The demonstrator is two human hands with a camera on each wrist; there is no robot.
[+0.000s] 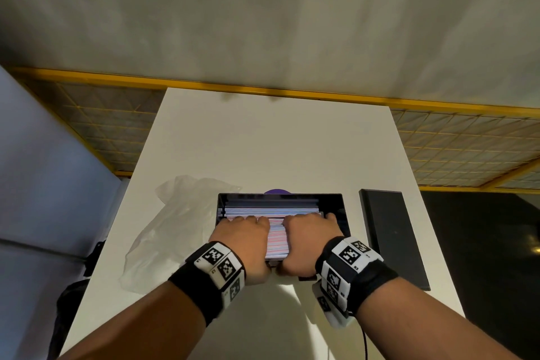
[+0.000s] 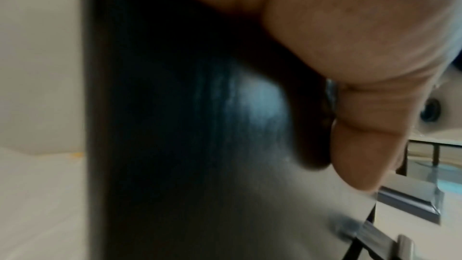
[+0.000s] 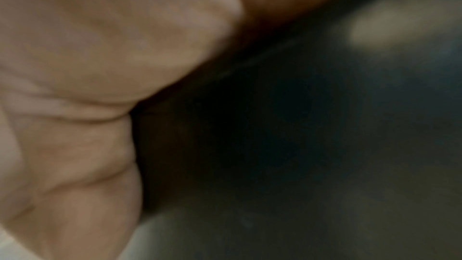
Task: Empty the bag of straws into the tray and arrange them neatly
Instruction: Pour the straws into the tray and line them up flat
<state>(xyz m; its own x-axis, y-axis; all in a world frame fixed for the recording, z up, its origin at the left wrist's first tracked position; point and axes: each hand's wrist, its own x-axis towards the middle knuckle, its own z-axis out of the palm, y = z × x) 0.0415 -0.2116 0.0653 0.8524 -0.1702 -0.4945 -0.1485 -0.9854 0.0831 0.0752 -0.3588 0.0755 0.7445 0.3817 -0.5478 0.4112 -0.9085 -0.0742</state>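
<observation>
A black tray [image 1: 336, 203] stands on the white table [image 1: 277, 140], filled with pale straws [image 1: 277, 242] striped pink and blue. My left hand [image 1: 244, 231] and right hand [image 1: 304, 232] lie side by side on the pile. Their fingers curl down into the straws and the thumbs sit at the tray's near wall. In the left wrist view my thumb [image 2: 370, 145] presses the tray's dark outer wall [image 2: 175, 126]. The right wrist view is blurred: only palm [image 3: 75, 106] and dark tray wall [image 3: 300, 145] show. The clear plastic bag [image 1: 175, 228] lies crumpled and flat left of the tray.
A flat black panel [image 1: 391, 237] lies on the table right of the tray. A purple object [image 1: 277, 191] peeks out behind the tray's far rim. Beyond the far table edge runs a yellow-framed mesh [image 1: 117, 126].
</observation>
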